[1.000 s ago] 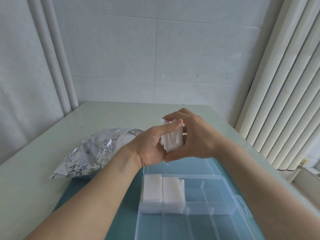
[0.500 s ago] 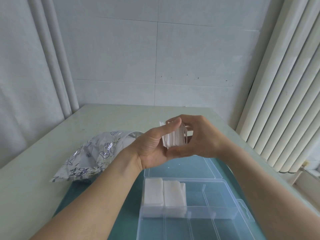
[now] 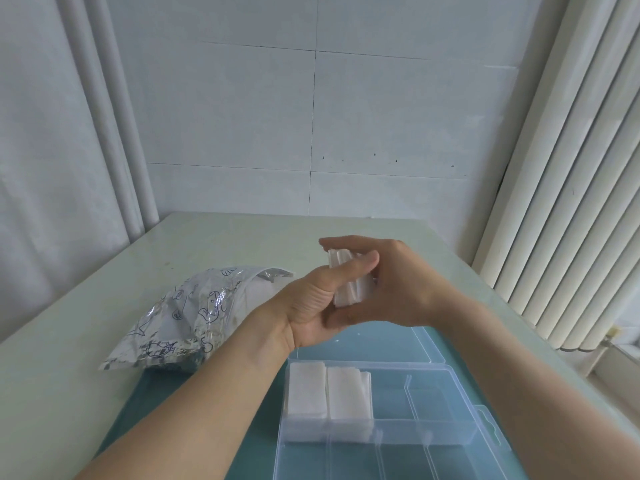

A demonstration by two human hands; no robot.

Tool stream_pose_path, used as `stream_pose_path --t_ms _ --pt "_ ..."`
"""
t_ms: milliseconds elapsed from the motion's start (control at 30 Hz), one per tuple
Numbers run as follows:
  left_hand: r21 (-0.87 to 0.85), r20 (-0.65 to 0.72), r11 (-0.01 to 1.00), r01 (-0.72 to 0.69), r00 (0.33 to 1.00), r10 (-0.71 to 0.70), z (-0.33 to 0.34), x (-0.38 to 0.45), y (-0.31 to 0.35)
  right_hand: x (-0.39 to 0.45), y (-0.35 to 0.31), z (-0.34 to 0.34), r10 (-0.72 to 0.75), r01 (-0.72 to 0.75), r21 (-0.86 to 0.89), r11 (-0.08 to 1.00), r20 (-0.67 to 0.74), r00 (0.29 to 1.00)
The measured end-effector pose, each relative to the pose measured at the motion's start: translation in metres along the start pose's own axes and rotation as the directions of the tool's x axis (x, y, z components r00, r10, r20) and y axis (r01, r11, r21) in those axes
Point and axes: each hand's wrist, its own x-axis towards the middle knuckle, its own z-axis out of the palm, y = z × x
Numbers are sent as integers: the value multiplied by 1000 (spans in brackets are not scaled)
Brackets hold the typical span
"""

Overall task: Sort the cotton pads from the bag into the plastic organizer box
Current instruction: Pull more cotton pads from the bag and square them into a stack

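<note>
1. Your left hand [image 3: 311, 306] and right hand [image 3: 391, 289] meet in the air above the middle of the worktop [image 3: 86, 289], with a stack of pads [image 3: 349, 285] held upright between them.
2. Your left hand grips the stack: the thumb lies across its near face and the palm faces up beneath it. Its other fingers are hidden behind the stack.
3. Your right hand curls round the stack from the right, with fingers over the top and the thumb under the lower edge.
4. The box [image 3: 433, 427] sits open at the near edge of the worktop, on a teal mat [image 3: 166, 403]. Its clear lid [image 3: 398, 344] lies flat behind it, toward the far edge.
5. Two stacks of stored pads [image 3: 325, 389] lie side by side in the box's far-left compartment. The compartments to their right and nearer you show no pads.
6. The bag [image 3: 194, 313] lies on its side toward the left edge of the worktop, its mouth facing your left hand. Its near end touches the mat.
7. Your hands are above the lid, well apart from the bag.
</note>
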Motion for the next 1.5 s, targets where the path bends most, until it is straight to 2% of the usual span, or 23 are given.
stream_pose_path --t_ms 67,200,367,500,567,667,767,867,933,1000,1100,1233,1400,1500 --pt "9 -55 1000 -26 998 26 2 -1 0 1 -3 1 -30 30 -26 999 -20 999" --pt "13 -25 998 -54 998 54 5 -4 4 1 -2 0 -114 110 -50 993 -75 991" --pt "55 34 998 -25 999 23 1 -8 10 0 1 -3 -75 68 -56 996 -119 990" --pt "19 45 999 -27 999 26 2 -8 10 2 6 -7 -59 58 -17 998 -75 995" --pt "60 63 998 -19 998 15 3 -7 9 2 7 -7 -49 48 -18 999 -41 998" --pt "129 71 992 -16 997 7 1 -6 7 1 4 -6 -67 68 11 998 -61 996" --pt "112 109 994 -17 994 5 -2 -7 8 0 0 -6 -111 119 67 991 -111 988" --pt "109 140 994 -14 990 -1 -5 -7 9 -1 -4 -5 -87 88 20 996 -53 995" --pt "133 106 991 -4 994 -10 -4 -7 7 -1 -5 -2 -63 62 -52 997 -13 998" --pt "141 62 990 17 998 -26 -4 -8 6 -2 -7 2 -58 56 -67 996 -34 998" --pt "158 101 987 7 995 -23 -5 -8 8 -3 -10 3 -92 91 -20 996 -79 993" --pt "151 96 989 -9 995 -6 -3 -6 6 -1 -12 5 -93 92 -23 995 -49 994" --pt "110 -25 994 -15 1000 18 1 -3 3 0 -7 1 -44 39 -61 997 -81 996" --pt "89 24 995 -40 999 38 -2 -2 4 0 -6 -2 -51 41 -68 997 -150 987"
